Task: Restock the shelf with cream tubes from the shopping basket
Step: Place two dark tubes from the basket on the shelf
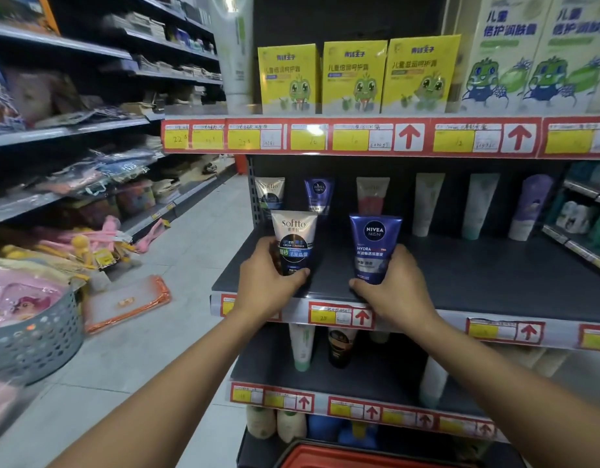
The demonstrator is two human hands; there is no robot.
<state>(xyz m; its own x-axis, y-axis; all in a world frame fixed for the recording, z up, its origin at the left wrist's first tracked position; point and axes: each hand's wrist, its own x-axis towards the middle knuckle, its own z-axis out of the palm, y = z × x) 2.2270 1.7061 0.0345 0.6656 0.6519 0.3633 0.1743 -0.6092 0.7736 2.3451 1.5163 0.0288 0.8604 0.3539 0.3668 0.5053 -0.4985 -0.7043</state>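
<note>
While both tubes stand upright | left hand (270, 282) grips Softto tube (294, 243) | right hand (395, 287) grips Nivea Men tube (374, 248) | matching back-row tubes lie straight beyond fingertips.

White-and-navy Softto tube (294, 243), blue Nivea tube (373, 248), yellow frog-printed boxes (354, 77), red shopping basket (342, 457).

Body in view: two forearms and two hands only, entering from the bottom edge. Both forearms bare along the whole visible length; no sleeve, cuff or glove in frame. Left hand (261, 282): no ring, watch or band visible on wrist or fingers. Right hand (398, 288): likewise unadorned, wrist bare. Fingernails short where visible. Nothing else of the person in frame
</note>
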